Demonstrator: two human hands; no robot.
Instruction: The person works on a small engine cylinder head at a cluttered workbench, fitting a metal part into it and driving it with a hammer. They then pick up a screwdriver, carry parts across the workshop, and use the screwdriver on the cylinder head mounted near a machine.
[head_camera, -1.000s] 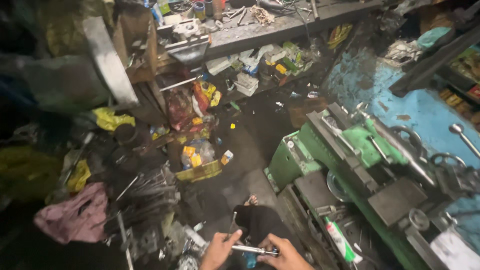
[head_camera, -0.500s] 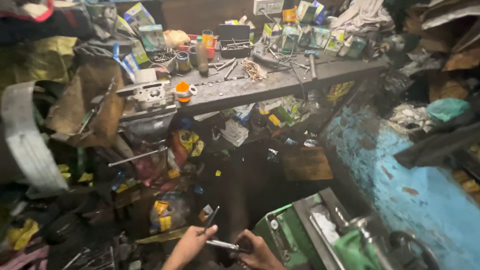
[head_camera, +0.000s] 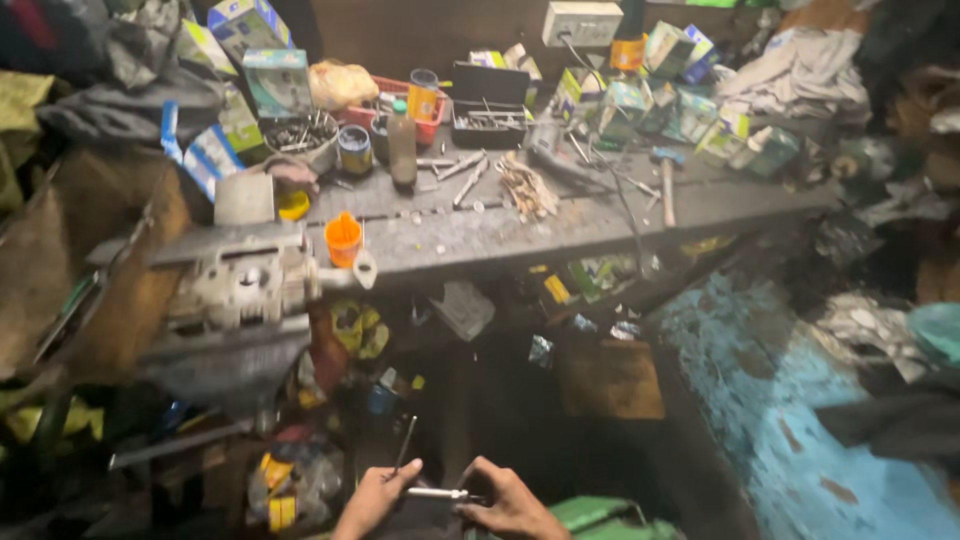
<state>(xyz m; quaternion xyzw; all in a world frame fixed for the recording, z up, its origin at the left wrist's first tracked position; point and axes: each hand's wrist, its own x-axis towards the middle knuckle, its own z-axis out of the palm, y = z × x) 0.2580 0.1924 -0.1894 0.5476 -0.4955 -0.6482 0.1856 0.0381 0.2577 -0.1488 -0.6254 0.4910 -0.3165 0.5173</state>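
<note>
Both hands pinch a slim silver metal rod (head_camera: 437, 493), left hand (head_camera: 375, 500) and right hand (head_camera: 505, 502) at opposite ends; a thin dark rod (head_camera: 404, 446) rises above the grip; nothing fitted yet.

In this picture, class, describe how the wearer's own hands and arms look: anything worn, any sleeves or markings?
Both hands are bare: no gloves on the left hand or right hand. No rings, watch or sleeves show; only the hands and wrists are in frame, at the bottom edge.

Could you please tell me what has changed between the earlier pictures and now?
The view has swung up from the floor and green machine to the cluttered workbench. The left hand and right hand keep their grip on the slim metal tool between them, unchanged.
</note>
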